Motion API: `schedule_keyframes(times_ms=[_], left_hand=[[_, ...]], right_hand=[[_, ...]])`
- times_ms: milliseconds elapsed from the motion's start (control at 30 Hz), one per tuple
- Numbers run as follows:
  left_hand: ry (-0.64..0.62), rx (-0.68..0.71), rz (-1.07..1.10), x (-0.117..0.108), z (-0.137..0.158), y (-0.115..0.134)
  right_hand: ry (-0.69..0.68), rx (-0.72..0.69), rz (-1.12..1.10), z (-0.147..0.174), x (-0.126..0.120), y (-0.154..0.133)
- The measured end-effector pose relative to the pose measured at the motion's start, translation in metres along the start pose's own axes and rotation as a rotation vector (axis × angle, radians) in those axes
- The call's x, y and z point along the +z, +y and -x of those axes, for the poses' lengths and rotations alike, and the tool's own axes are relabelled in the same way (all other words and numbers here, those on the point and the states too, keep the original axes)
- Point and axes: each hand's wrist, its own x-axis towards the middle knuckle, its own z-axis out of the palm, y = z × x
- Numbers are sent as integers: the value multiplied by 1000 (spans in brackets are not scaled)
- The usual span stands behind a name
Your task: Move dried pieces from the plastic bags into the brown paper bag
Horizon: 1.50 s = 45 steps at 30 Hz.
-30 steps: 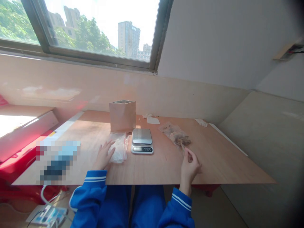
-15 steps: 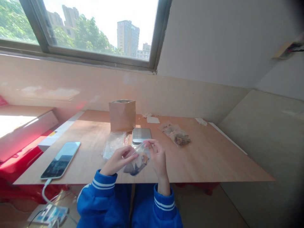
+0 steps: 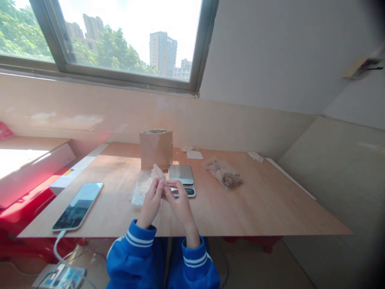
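My left hand [image 3: 152,200] and my right hand [image 3: 179,204] meet above the middle of the wooden table [image 3: 270,208], fingertips pressed together. Between them they pinch a small clear plastic bag [image 3: 158,171], which sticks up edge-on from my left fingers; its contents are hidden. Just beyond my hands sits a small digital scale [image 3: 181,175] with an empty steel pan. To the left of my hands lies a pile of empty clear bags [image 3: 138,192]. A brown kraft pouch [image 3: 156,148] stands open behind the scale.
Filled clear bags with brown pieces [image 3: 224,173] lie right of the scale. A phone [image 3: 78,204] on a cable lies at the table's left front. Paper scraps [image 3: 194,154] sit near the wall. A red object [image 3: 18,212] is at the left.
A second ago my hands were apart, left on the bag pile, right near the filled bags. They then came together on a small bag, which is now turned edge-on and pinched closer.
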Motion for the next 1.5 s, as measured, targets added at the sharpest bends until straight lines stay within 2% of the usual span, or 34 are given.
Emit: schedule_keyframes(times_ms=[233,467,633,733,800,867,933,1000,1067,1167,1233,1300,1400,1500], left_hand=[[-54,57,-69,0,1,-3],[-44,74,-60,0,0,-3],[-19,87,-135,4,1,-3],[72,55,-149,0,-1,-7],[113,63,-180,-5,-2,-7],[126,97,-222,-10,-3,-5],[125,120,-217,-10,-3,-2],[105,89,-123,-7,-2,1],[87,10,38,-2,-2,4],[119,-117,294,4,-3,8],[127,-155,407,5,-5,11],[112,-157,458,4,-7,14],[85,-177,385,-2,-12,15],[157,-137,-1,-6,-17,17]], right_hand=[[8,24,-12,-2,-2,3],[54,33,-14,-2,2,1],[101,46,120,-2,1,9],[289,83,274,-3,-16,23],[421,125,290,-4,-30,31],[408,142,206,-4,-40,35],[312,129,106,-5,-40,35],[272,113,42,-5,-33,37],[306,141,-41,-6,-21,41],[304,326,-335,-7,-5,51],[184,455,-612,-7,0,54],[51,524,-865,-6,1,51],[-73,620,-1069,-4,2,44],[-83,706,-1092,-4,4,41]])
